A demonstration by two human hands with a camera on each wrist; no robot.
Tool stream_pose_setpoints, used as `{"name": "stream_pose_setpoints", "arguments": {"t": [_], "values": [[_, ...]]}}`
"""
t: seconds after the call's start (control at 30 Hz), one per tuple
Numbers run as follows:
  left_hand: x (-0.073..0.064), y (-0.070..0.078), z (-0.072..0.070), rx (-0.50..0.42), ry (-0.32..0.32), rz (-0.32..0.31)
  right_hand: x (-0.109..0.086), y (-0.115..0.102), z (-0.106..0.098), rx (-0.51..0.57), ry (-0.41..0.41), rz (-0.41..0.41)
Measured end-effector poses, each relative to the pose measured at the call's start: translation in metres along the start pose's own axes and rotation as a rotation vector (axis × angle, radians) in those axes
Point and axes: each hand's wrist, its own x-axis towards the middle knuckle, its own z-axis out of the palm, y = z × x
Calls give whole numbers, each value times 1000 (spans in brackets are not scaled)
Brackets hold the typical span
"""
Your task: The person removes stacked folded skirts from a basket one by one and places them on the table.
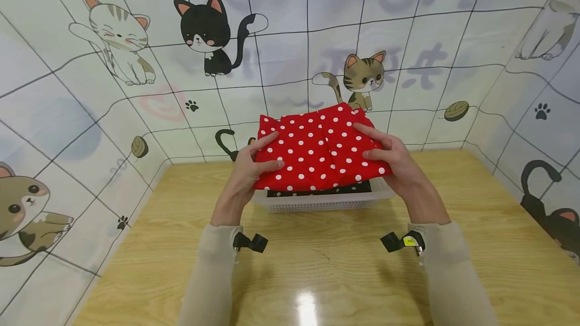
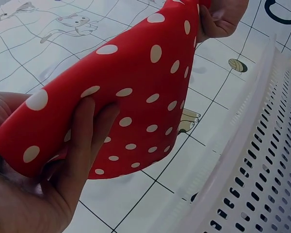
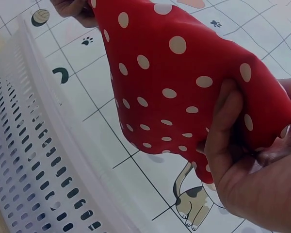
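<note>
A folded red cloth with white polka dots (image 1: 308,150) is held up between both hands, above a white perforated plastic basket (image 1: 317,204). At its left end the left hand (image 1: 246,167) grips the cloth, thumb on the near face. The right hand (image 1: 391,157) grips the opposite end in the same manner. In the left wrist view, fingers of the left hand (image 2: 63,165) curl round the fabric edge. The right wrist view has the right hand (image 3: 247,160) pinching its end. Inside the basket, partly hidden, lies a black cloth with white dots (image 1: 349,188).
The basket stands on a wood-grain table (image 1: 317,260) near its back edge. Behind and at both sides hangs a white gridded backdrop (image 1: 285,59) printed with cartoon cats. Small black devices are strapped on both wrists.
</note>
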Motion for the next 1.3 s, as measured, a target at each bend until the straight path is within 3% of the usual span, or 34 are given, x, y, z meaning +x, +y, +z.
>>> {"name": "stream_pose_setpoints", "arguments": {"t": [1.3], "values": [[-11,11,-15,-30,-20,6,-2,1,16,-47,-26,0]]}}
